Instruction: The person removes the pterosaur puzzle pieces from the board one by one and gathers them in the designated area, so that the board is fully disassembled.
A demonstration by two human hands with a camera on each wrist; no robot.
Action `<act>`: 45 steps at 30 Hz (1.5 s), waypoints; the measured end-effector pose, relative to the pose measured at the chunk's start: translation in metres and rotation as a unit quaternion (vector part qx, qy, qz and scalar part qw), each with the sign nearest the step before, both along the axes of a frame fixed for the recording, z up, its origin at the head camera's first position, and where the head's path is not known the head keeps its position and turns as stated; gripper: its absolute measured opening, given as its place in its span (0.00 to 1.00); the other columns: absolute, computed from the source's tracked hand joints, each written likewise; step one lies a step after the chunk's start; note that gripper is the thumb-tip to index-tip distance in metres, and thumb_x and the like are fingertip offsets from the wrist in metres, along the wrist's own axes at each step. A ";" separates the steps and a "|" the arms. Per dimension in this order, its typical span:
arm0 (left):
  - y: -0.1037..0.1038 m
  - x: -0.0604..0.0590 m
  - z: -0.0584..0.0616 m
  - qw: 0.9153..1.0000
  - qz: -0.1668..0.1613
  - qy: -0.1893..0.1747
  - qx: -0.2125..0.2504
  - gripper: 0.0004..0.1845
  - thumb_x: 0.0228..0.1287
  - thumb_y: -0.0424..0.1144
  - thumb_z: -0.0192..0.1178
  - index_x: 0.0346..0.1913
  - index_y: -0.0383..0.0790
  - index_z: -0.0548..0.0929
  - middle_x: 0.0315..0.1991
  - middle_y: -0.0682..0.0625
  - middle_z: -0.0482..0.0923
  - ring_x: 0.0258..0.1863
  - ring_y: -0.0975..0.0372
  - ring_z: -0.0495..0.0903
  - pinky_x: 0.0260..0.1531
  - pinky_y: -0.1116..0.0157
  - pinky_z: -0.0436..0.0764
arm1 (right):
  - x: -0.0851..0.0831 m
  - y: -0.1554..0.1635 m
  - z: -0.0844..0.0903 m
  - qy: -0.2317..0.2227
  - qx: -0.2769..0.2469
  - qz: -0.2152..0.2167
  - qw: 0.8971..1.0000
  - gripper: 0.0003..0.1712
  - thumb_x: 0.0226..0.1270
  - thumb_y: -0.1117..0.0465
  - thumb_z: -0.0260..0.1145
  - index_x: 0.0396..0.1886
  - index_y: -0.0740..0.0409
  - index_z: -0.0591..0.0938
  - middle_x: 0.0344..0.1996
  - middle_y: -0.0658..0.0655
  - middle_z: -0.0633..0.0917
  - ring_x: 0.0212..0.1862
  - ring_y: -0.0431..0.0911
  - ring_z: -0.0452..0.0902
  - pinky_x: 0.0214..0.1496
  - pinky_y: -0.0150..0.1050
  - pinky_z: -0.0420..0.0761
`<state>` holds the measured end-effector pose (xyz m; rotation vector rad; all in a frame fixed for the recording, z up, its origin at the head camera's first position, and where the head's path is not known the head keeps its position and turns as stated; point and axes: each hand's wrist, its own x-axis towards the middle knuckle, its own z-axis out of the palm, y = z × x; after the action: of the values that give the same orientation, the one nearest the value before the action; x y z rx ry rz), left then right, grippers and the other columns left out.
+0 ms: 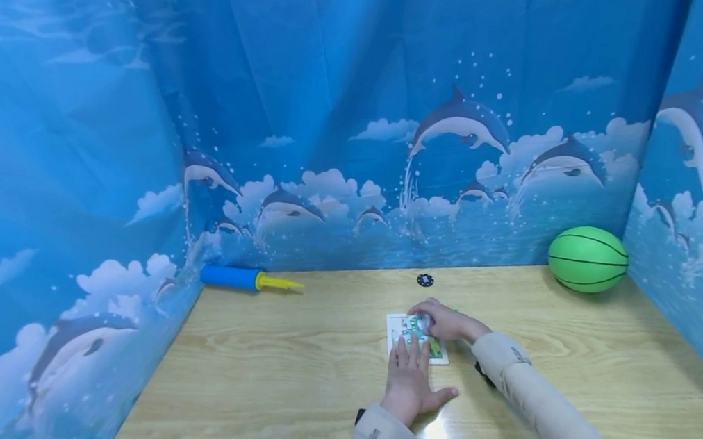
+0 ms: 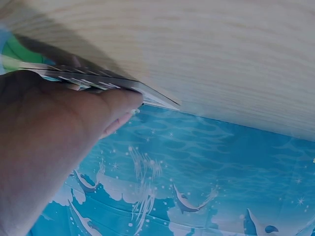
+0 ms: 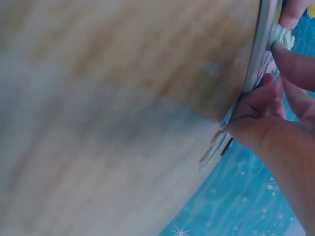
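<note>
A small printed card [image 1: 393, 328] lies flat on the wooden table [image 1: 287, 381], near its middle. My left hand [image 1: 410, 356] rests on the card's near half with straight fingers pressing it down. In the left wrist view the card's edge [image 2: 98, 81] shows under those fingers [image 2: 115, 108]. My right hand [image 1: 435, 319] reaches in from the right with curled fingers at the card's far edge, where something small and whitish sits. The right wrist view shows its fingertips [image 3: 256, 105] pinching the card's rim [image 3: 258, 64].
A green ball [image 1: 587, 259] sits in the far right corner. A blue pump with a yellow nozzle [image 1: 240, 278] lies by the left wall. A small black disc [image 1: 424, 279] lies just beyond the hands. Blue dolphin-print sheets [image 1: 333, 141] wall in three sides.
</note>
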<state>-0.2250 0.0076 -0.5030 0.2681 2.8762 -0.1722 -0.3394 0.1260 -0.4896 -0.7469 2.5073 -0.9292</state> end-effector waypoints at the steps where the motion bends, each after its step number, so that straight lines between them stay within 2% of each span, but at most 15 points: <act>1: 0.000 0.000 0.000 1.000 0.000 0.001 0.002 0.52 0.41 0.81 0.24 0.69 0.56 0.43 0.70 0.53 0.36 0.68 0.53 0.38 0.65 0.56 0.46 | 0.001 0.000 0.000 0.003 -0.002 -0.005 1.000 0.26 0.58 0.74 0.54 0.56 0.52 0.71 0.53 0.61 0.67 0.55 0.56 0.64 0.58 0.57 0.64; 4: -0.001 0.000 0.000 1.000 -0.001 0.002 0.005 0.52 0.41 0.81 0.25 0.69 0.56 0.44 0.70 0.53 0.37 0.68 0.53 0.38 0.65 0.56 0.46 | 0.003 0.001 -0.001 0.009 -0.026 -0.009 1.000 0.22 0.60 0.72 0.55 0.53 0.50 0.73 0.48 0.60 0.71 0.50 0.54 0.68 0.53 0.55 0.69; 9: -0.001 0.000 -0.002 1.000 0.001 0.002 -0.002 0.52 0.41 0.81 0.24 0.69 0.55 0.44 0.70 0.53 0.37 0.68 0.53 0.39 0.65 0.56 0.46 | 0.003 -0.002 -0.002 0.013 -0.075 -0.013 0.997 0.15 0.62 0.69 0.54 0.47 0.52 0.77 0.38 0.54 0.78 0.40 0.46 0.73 0.44 0.43 0.75; 14: -0.001 0.001 0.000 1.000 0.001 0.002 0.005 0.52 0.41 0.81 0.25 0.69 0.55 0.44 0.70 0.53 0.38 0.68 0.53 0.39 0.65 0.56 0.46 | 0.003 0.003 -0.005 0.018 -0.088 -0.050 0.995 0.13 0.60 0.67 0.58 0.45 0.51 0.78 0.32 0.50 0.79 0.35 0.42 0.74 0.38 0.37 0.77; 20: -0.001 0.004 0.002 1.000 0.002 0.015 0.016 0.52 0.42 0.80 0.28 0.69 0.55 0.46 0.70 0.51 0.40 0.68 0.53 0.41 0.65 0.56 0.47 | 0.002 0.026 -0.006 0.047 -0.098 -0.085 0.990 0.11 0.58 0.63 0.61 0.41 0.49 0.79 0.34 0.50 0.81 0.37 0.44 0.76 0.45 0.46 0.76; 24: -0.001 0.006 0.003 1.000 0.000 0.027 0.016 0.51 0.42 0.80 0.29 0.69 0.55 0.47 0.70 0.51 0.42 0.68 0.53 0.42 0.65 0.56 0.47 | 0.004 0.052 -0.003 0.049 -0.104 -0.104 0.988 0.11 0.58 0.64 0.61 0.42 0.51 0.79 0.37 0.53 0.81 0.40 0.46 0.76 0.47 0.49 0.75; 30: 0.000 0.006 0.003 1.000 0.007 0.026 0.015 0.52 0.42 0.81 0.29 0.69 0.55 0.46 0.70 0.52 0.41 0.68 0.53 0.42 0.65 0.57 0.47 | 0.004 0.094 0.002 0.055 -0.117 -0.130 0.983 0.11 0.58 0.67 0.60 0.42 0.59 0.78 0.39 0.60 0.80 0.41 0.51 0.75 0.42 0.45 0.77; 34: 0.000 0.005 0.003 1.000 0.011 0.023 0.016 0.52 0.42 0.81 0.29 0.69 0.56 0.45 0.70 0.53 0.41 0.68 0.54 0.41 0.65 0.57 0.47 | 0.003 0.115 0.000 0.037 -0.114 -0.149 0.981 0.11 0.59 0.67 0.59 0.43 0.61 0.77 0.39 0.63 0.79 0.41 0.52 0.75 0.37 0.39 0.77; 38: 0.000 0.005 0.002 0.999 0.010 0.026 0.018 0.52 0.42 0.81 0.30 0.69 0.55 0.46 0.70 0.53 0.41 0.68 0.54 0.41 0.65 0.57 0.47 | 0.002 0.123 -0.002 0.027 -0.106 -0.155 0.982 0.10 0.60 0.69 0.57 0.42 0.63 0.76 0.38 0.63 0.79 0.41 0.51 0.75 0.36 0.38 0.76; 41: 0.000 0.006 0.002 0.999 0.010 0.028 0.017 0.52 0.42 0.81 0.29 0.69 0.55 0.46 0.70 0.52 0.41 0.68 0.54 0.41 0.65 0.57 0.47 | 0.002 0.123 -0.003 0.039 -0.092 -0.153 0.983 0.09 0.60 0.70 0.56 0.41 0.64 0.76 0.37 0.64 0.79 0.40 0.51 0.75 0.38 0.40 0.76; 45: -0.001 0.006 0.004 0.999 0.009 0.027 0.019 0.52 0.41 0.81 0.29 0.69 0.55 0.46 0.70 0.52 0.41 0.68 0.53 0.41 0.65 0.57 0.47 | 0.000 0.122 -0.005 0.051 -0.067 -0.169 0.982 0.08 0.60 0.71 0.55 0.39 0.63 0.75 0.35 0.63 0.79 0.39 0.51 0.75 0.35 0.38 0.74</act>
<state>-0.2185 0.0070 -0.4991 0.2492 2.9362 -0.1223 -0.3391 0.2476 -0.4950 -0.4205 2.7363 -1.2104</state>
